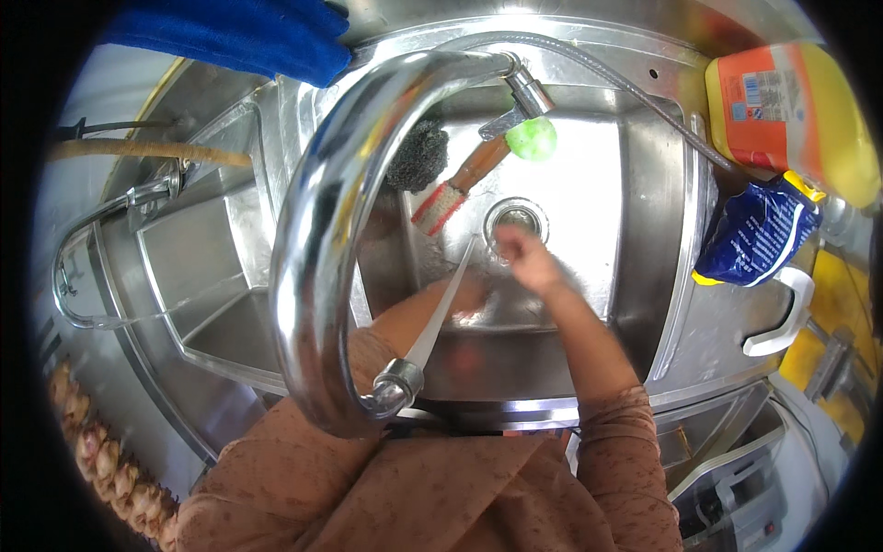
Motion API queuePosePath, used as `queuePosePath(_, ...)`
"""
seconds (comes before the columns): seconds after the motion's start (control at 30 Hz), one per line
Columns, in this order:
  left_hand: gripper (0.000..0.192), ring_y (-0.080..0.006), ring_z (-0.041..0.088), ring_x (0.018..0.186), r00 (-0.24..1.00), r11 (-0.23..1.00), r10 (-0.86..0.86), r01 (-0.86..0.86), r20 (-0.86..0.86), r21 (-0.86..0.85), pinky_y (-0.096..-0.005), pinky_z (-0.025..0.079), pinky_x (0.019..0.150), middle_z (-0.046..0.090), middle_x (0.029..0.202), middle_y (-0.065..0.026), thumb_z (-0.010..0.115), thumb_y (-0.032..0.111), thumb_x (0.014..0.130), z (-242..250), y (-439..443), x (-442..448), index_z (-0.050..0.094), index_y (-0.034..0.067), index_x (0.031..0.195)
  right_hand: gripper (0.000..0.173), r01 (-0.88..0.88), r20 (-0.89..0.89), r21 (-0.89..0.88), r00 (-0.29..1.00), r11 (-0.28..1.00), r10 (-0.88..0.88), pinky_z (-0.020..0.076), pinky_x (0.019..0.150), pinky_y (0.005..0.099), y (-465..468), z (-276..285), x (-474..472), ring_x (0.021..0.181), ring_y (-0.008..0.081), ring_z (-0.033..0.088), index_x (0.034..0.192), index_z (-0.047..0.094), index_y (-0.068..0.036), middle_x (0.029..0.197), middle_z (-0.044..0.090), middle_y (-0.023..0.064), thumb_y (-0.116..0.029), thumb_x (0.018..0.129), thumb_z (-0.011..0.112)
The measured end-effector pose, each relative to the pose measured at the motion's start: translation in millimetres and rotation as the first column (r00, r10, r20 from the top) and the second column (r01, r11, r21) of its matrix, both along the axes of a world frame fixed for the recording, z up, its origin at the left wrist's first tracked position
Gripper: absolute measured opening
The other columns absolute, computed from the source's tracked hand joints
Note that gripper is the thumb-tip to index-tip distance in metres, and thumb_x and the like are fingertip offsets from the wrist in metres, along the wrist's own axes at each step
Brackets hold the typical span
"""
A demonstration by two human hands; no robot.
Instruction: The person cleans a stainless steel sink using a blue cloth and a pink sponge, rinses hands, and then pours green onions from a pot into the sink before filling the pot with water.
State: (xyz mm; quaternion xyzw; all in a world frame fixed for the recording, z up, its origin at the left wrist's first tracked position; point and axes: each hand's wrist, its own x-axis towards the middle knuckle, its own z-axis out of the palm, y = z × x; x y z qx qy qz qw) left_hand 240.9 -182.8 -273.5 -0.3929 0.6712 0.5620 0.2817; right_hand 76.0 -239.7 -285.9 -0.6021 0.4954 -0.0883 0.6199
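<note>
Both my hands are inside a stainless steel sink [641,228]. My right hand [528,255], its fingers curled and blurred, is over the near edge of the round drain [517,219]. My left hand [470,293] is lower and to the left, too blurred to make out its fingers. A stream of water [443,307] runs from the curved chrome faucet [310,228] past my left hand. I cannot tell whether either hand holds anything. Beyond them lie a wooden-handled brush [459,186], a dark scouring pad [419,157] and a light green round object [532,139].
A second sink basin [196,241] with its own running faucet [76,321] is at the left. A blue towel [234,34] hangs at the back. On the right stand a large yellow jug [821,131], a blue packet [759,231] and a white handle [779,324].
</note>
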Motion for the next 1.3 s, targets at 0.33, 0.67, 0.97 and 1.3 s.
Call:
queuePosePath(0.33, 0.014, -0.0244, 0.064, 0.077, 0.243, 0.254, 0.952, -0.967, -0.185, 0.036, -0.0346, 0.049, 0.071, 0.066, 0.082, -0.0101, 0.056, 0.016, 0.086, 17.1, -51.9, -28.0, 0.065, 0.006, 0.089, 0.055, 0.165, 0.009, -0.877, 0.945, 0.452, -0.328, 0.0427, 0.097, 0.0438, -94.2, 137.9, 44.7, 0.119, 0.0343, 0.046, 0.119, 0.062, -0.02, 0.13, 0.046, 0.0094, 0.003, 0.07, 0.065)
queuePosePath(0.67, 0.057, -0.0249, 0.026, 0.14, 0.698, 0.842, -0.244, -0.192, -0.673, -0.504, -0.0508, 0.024, 0.113, 0.034, 0.149, 0.0014, 0.057, 0.023, 0.084, -41.8, 60.1, -70.8, 0.044, 0.023, 0.139, 0.035, -0.143, -0.164, -0.949, 0.985, 0.282, -0.052, 0.0423, 0.1, 0.0438, -152.6, 155.2, 70.9, 0.132, 0.0377, 0.035, 0.096, 0.065, -0.013, 0.142, 0.033, 0.0138, 0.0, 0.064, 0.072)
queuePosePath(0.97, 0.059, -0.0261, 0.041, 0.13, 0.978, 0.478, 0.193, -0.169, -0.085, -0.862, -0.0523, 0.032, 0.106, 0.045, 0.141, -0.004, 0.067, 0.036, 0.081, 32.1, -22.1, -20.1, 0.049, 0.016, 0.134, 0.016, 0.091, 0.058, -0.892, 0.994, 0.443, -0.088, 0.0407, 0.101, 0.0436, -146.0, 154.7, 71.2, 0.132, 0.0376, 0.038, 0.081, 0.058, -0.005, 0.138, 0.042, 0.0164, -0.005, 0.071, 0.07)
queuePosePath(1.3, 0.022, -0.031, 0.065, 0.091, 0.54, 0.427, 0.836, -0.753, -0.1, -0.5, -0.0399, 0.049, 0.08, 0.068, 0.096, -0.0145, 0.055, 0.025, 0.091, 1.8, -17.1, 20.7, 0.068, 0.01, 0.1, 0.015, 0.598, 0.502, 0.153, 0.638, 0.786, -0.584, 0.0406, 0.094, 0.0295, -110.0, 168.1, 29.3, 0.114, 0.0175, 0.052, 0.1, 0.064, -0.009, 0.124, 0.058, 0.013, -0.014, 0.086, 0.066)
